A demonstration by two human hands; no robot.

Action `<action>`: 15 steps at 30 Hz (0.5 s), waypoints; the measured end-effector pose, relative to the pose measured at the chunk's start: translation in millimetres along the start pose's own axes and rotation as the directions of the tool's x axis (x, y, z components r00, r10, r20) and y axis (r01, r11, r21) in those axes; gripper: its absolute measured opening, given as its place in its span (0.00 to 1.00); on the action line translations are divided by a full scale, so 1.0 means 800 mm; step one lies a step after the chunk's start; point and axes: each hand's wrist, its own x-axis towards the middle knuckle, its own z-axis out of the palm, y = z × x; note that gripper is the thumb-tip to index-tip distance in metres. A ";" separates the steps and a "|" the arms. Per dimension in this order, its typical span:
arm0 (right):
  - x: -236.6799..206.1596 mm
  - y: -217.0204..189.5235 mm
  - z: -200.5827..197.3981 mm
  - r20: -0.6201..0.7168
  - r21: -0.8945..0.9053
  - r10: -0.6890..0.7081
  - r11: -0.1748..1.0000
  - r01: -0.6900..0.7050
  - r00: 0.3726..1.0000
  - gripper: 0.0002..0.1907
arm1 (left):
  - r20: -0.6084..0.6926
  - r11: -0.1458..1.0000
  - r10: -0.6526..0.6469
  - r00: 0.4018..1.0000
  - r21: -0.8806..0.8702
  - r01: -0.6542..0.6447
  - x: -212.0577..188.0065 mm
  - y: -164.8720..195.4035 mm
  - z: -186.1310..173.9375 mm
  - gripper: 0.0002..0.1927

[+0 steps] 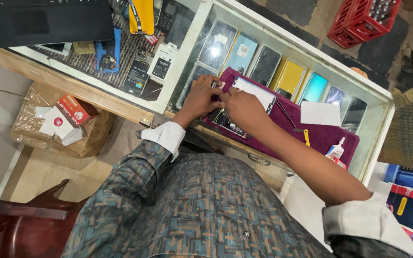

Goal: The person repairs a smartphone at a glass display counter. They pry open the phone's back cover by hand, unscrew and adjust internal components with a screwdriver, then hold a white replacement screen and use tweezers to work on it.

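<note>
Hands (201, 98) (244, 109) pinched on small part over opened phone (228, 123), maroon mat (326, 136), glue bottle (335, 152) nearby

The mat (326, 136) is maroon cloth, matt and slightly napped. Under it the counter top (283, 45) is glossy glass in a pale painted frame, edged below with smooth varnished wood (72, 88). The phone (259, 93) shows a shiny glass face. A matt paper slip (320, 113) lies flat — beside it a smooth plastic glue bottle (335, 152). The box (58, 124) is cardboard, wrapped in crinkled glossy film.

Phone repair shop: glass display counter (283, 40), boxed phones (242, 50).
</note>
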 end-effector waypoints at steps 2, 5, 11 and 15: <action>0.001 0.004 0.001 0.160 -0.042 0.074 0.997 -0.068 0.984 0.19 | 0.015 1.000 -0.009 1.000 -0.011 0.009 -0.001 0.001 0.000 0.14; 0.001 0.006 0.004 0.059 0.039 -0.019 0.999 0.017 0.998 0.14 | -0.015 1.000 0.012 1.000 -0.007 -0.012 0.000 0.000 -0.001 0.16; -0.001 0.000 0.010 0.126 0.013 0.022 1.000 -0.024 0.992 0.13 | 0.009 1.000 -0.009 1.000 0.016 0.009 -0.002 0.001 -0.001 0.15; 0.000 -0.012 0.008 0.183 -0.096 0.088 0.993 -0.071 0.979 0.12 | 0.005 1.000 -0.001 1.000 -0.002 0.001 -0.001 -0.001 -0.003 0.16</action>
